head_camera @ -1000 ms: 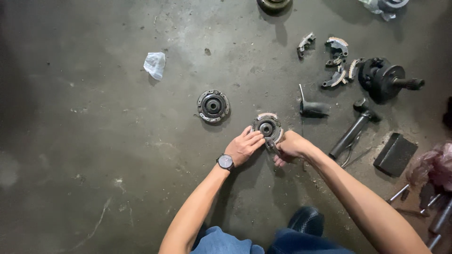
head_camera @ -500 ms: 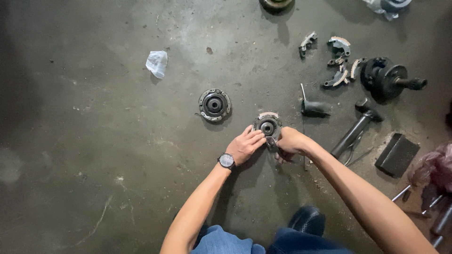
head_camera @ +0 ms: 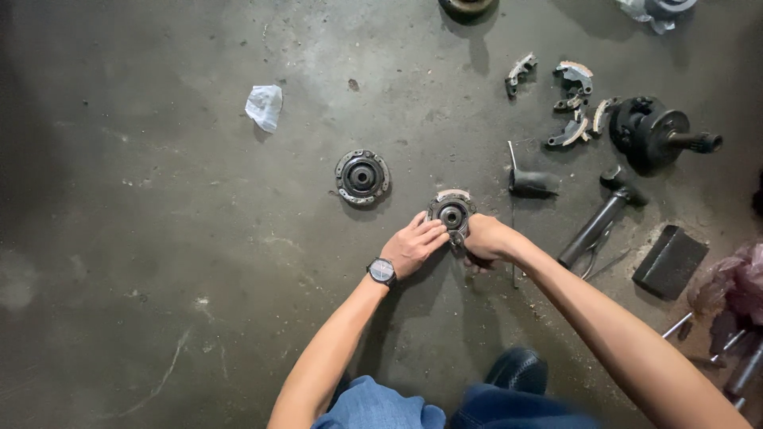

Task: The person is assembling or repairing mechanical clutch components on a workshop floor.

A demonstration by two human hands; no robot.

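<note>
Stained grey concrete floor (head_camera: 159, 262) fills the view, seen from above. Both hands meet on a small round metal hub (head_camera: 451, 214) that sits on the floor in front of the person: the left hand (head_camera: 413, 245), with a wristwatch (head_camera: 382, 272), grips its left edge, and the right hand (head_camera: 483, 238) closes on its right side. A second round hub (head_camera: 362, 176) lies just to the left. A crumpled white scrap (head_camera: 265, 106) lies farther left. Curved metal shoes (head_camera: 574, 103), a hammer (head_camera: 600, 216) and a dark block (head_camera: 669, 261) lie to the right.
</note>
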